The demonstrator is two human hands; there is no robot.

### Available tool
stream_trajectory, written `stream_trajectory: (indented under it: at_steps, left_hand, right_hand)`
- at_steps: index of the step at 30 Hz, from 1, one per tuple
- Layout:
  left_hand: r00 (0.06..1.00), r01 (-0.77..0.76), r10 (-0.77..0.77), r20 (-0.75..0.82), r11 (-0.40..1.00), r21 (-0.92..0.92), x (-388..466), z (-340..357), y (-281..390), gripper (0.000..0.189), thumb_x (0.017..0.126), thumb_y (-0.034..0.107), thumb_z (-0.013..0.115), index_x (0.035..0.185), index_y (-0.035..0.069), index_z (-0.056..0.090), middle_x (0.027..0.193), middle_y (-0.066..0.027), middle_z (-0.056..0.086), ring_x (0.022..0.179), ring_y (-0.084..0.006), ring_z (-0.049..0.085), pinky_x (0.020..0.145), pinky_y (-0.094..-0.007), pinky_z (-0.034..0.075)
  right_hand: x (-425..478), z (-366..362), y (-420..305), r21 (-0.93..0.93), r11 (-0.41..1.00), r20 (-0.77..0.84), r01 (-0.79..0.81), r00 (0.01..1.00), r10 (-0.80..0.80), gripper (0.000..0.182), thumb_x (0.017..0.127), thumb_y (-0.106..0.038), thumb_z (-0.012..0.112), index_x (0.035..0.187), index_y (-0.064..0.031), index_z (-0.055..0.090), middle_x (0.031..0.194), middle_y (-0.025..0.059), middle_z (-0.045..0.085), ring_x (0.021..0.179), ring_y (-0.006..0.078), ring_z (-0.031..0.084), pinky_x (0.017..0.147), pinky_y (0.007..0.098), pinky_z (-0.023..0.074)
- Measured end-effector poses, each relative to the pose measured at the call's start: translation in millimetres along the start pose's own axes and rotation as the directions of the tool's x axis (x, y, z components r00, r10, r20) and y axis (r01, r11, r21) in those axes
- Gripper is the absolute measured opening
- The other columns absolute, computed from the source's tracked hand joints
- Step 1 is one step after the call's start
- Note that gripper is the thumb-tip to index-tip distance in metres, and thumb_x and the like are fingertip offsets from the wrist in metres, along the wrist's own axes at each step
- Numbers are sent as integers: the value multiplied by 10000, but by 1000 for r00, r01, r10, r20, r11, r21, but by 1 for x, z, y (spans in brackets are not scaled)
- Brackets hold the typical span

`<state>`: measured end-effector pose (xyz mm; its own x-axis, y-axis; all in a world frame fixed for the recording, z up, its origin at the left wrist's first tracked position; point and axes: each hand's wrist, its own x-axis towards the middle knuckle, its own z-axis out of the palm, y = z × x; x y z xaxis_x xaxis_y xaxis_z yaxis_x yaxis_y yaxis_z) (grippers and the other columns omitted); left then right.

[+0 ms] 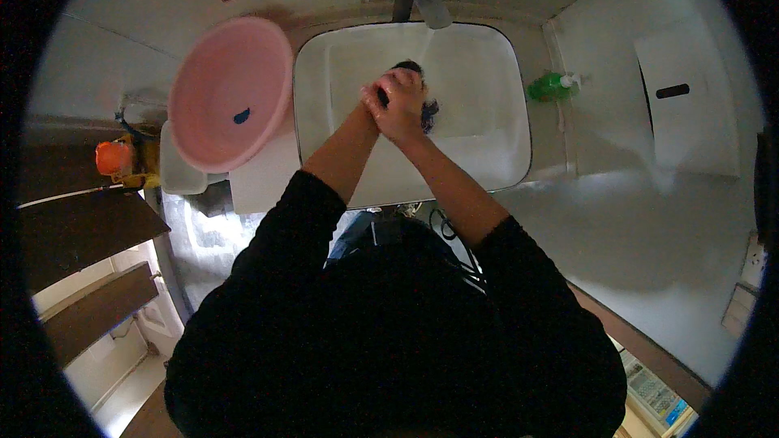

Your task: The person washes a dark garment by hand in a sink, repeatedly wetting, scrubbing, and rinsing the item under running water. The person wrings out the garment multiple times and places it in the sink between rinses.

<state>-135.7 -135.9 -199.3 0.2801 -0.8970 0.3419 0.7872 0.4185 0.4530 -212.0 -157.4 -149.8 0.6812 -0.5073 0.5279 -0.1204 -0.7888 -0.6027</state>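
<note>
Over the white sink basin (487,152), my left hand (370,100) and my right hand (401,97) are pressed together around a dark, wet-looking cloth (429,115). Parts of the cloth stick out above the fingers and to the right of my right hand. My right hand lies on top and hides most of my left hand. Above the basin's back edge stands a faucet (426,0), its spout pointing down towards the basin.
Left of the sink stands a pink plastic basin (201,91) with a small dark blue item (241,115) in it. A green pump bottle (551,86) stands right of the sink. An orange object (113,158) and a whitish container (182,164) are at the left.
</note>
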Motion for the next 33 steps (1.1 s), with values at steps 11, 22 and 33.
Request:
stream_trajectory:
  at_steps: [11, 22, 33]
  left_hand:
    - [752, 646, 211, -625, -46, 762, 9, -20, 55, 724, 804, 519, 495, 1344, 103, 249, 1172, -173, 511, 1028, -352, 507, 880, -424, 385]
    - [673, 625, 219, -706, -678, 386, -40, -31, 32, 811, 687, 301, 660, 1346, 181, 201, 1372, -143, 218, 1229, -297, 301, 939, -360, 369]
    - [376, 619, -177, -910, 779, 104, -34, -96, 17, 629, 750, 434, 528, 1271, 110, 390, 1184, -114, 482, 1050, -263, 488, 875, -374, 391]
  right_hand:
    - [17, -28, 134, -791, 606, 391, 88, 835, 388, 497, 830, -382, 494, 1240, -111, 418, 1284, 159, 382, 1229, 356, 284, 971, 556, 222]
    - [-15, 18, 130, -506, 795, 724, 335, 666, 180, 826, 705, -482, 617, 1355, -178, 209, 1365, 175, 246, 1256, 389, 210, 1006, 550, 132]
    - [26, -4, 85, -9, 890, 515, -455, 761, 395, 355, 656, -105, 589, 1000, -58, 517, 932, 140, 555, 913, 241, 531, 857, 387, 377]
